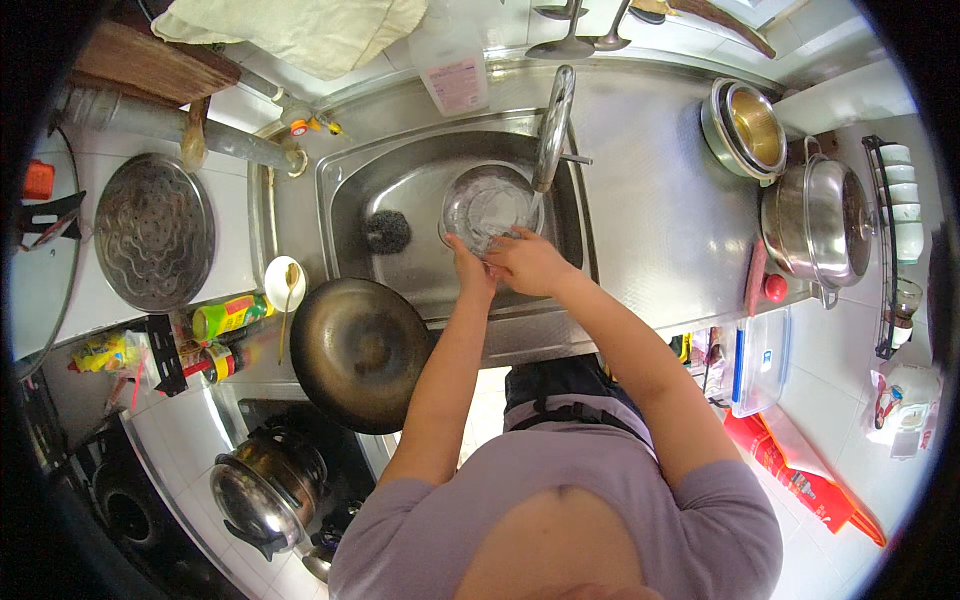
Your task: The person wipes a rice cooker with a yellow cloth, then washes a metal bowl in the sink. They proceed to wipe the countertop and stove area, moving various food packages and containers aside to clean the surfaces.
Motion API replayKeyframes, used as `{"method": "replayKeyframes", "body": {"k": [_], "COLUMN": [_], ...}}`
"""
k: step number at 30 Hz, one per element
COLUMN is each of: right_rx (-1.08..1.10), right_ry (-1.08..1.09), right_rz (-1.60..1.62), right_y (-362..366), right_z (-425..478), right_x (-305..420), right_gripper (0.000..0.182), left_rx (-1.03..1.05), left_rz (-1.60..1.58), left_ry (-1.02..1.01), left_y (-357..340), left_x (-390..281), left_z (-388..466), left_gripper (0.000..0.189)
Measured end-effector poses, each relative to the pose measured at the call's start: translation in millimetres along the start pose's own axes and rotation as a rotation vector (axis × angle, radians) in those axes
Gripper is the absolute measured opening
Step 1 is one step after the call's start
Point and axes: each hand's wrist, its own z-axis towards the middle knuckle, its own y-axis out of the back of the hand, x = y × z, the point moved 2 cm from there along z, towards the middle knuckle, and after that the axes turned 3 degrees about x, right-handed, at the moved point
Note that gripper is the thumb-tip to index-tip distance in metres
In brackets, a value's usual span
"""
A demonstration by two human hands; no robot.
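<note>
A clear glass bowl point(491, 202) sits low in the stainless-steel sink point(442, 281), under the chrome faucet point(556, 124). Water runs from the spout into the bowl. My left hand point(472, 268) grips its near left edge, with the thumb up along the rim. The fingers of my right hand point(531, 262) reach over the near right side of the bowl, close to the stream. Whether they hold anything is hidden from above. Left of the bowl, the dark drain strainer point(388, 232) shows in the basin floor.
A wok point(362, 352) overhangs the sink's near left corner, beside a white bowl with a spoon point(285, 283). A plastic bottle point(454, 79) stands behind the basin. On the right are nested metal bowls point(739, 127) and a lidded steamer pot point(814, 214).
</note>
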Motion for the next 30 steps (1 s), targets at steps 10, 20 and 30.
{"method": "replayKeyframes", "body": {"k": [10,20,30], "right_rx": [-0.586,-0.802,-0.589], "right_ry": [-0.516,-0.643,-0.548], "right_rz": [0.469,0.505,0.418], "right_y": [50,49,81], "right_z": [-19,-6,-6], "right_x": [-50,-124,-164], "right_gripper": [0.015,0.014,0.018], "left_rx": [-0.434,-0.405,-0.109], "left_rz": [0.372,0.400,0.228], "left_ry": [0.020,-0.069,0.052], "left_y": [4,-28,17], "left_x": [16,5,43], "left_z": [-15,-10,14], "left_gripper": [0.058,0.044,0.057]}}
